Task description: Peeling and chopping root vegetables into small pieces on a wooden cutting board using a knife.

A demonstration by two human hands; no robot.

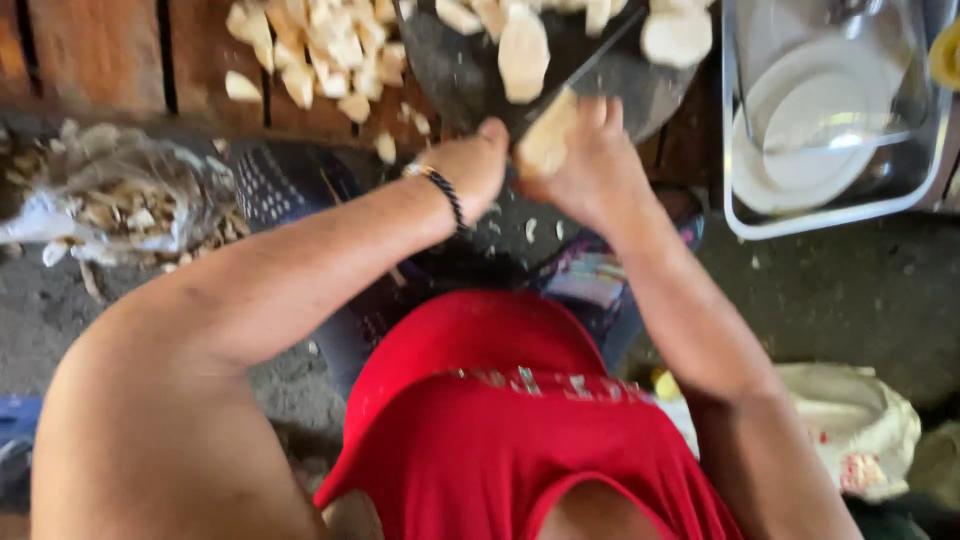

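Note:
My left hand [478, 168], with a dark beaded bracelet at the wrist, is closed on what looks like the handle of a knife [590, 65]. Its dark blade slants up and to the right over a dark round pan [640, 105]. My right hand [592, 170] grips a pale peeled root piece [545, 142] right beside the left hand, at the pan's near edge. Larger peeled pieces [522, 55] lie in the pan. The picture is motion-blurred, so the exact grip on the knife is unclear.
A heap of pale cut chunks [320, 50] lies on wooden planks at the top left. A plastic bag of peelings [120, 200] sits at the left. At the top right, a metal tray [740, 225] holds white plates. A white sack [860, 420] lies at the lower right.

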